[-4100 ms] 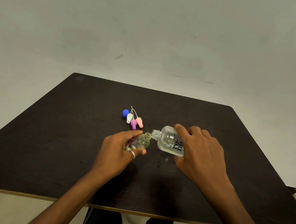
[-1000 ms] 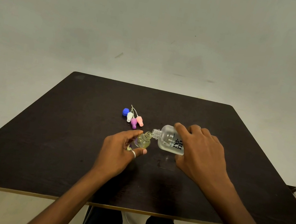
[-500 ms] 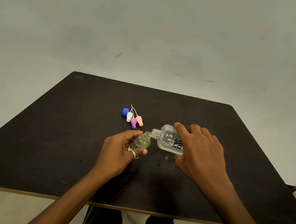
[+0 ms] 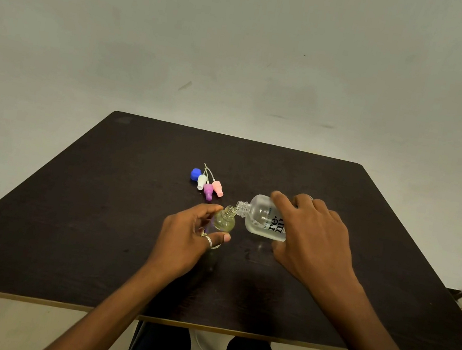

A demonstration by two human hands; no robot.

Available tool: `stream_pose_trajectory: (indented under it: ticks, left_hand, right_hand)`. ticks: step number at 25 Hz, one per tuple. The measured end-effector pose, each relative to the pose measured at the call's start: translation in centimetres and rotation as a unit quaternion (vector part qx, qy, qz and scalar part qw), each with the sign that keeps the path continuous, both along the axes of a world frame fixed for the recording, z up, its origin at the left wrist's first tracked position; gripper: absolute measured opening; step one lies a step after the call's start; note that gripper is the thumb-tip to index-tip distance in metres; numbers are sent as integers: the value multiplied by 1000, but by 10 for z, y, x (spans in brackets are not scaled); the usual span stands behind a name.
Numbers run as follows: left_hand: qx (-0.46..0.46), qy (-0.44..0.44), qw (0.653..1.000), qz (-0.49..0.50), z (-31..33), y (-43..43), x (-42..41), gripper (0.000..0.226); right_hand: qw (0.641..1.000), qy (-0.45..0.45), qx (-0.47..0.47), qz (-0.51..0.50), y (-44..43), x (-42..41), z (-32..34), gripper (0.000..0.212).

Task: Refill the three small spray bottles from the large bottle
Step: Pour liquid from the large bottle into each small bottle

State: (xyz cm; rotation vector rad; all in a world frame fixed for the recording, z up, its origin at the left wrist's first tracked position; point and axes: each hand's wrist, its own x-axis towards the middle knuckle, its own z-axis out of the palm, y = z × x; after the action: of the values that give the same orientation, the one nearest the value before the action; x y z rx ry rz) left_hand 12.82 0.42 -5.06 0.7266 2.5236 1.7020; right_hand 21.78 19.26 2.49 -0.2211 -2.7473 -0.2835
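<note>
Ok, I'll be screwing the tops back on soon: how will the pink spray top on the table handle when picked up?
The pink spray top looks small and plastic, so probably very light. It lies on its side, so a nudge may roll it. Its thin dip tube looks bendy and would likely flex if caught.
</note>
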Motion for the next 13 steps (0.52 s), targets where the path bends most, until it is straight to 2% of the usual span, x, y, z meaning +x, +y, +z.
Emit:
stream_pose_trajectory:
  ticks: [13]
  left_hand:
    - [15, -15, 1000, -3, 2, 1, 3, 55]
  right_hand:
    - [1000, 1, -5, 2, 0, 0, 0, 76]
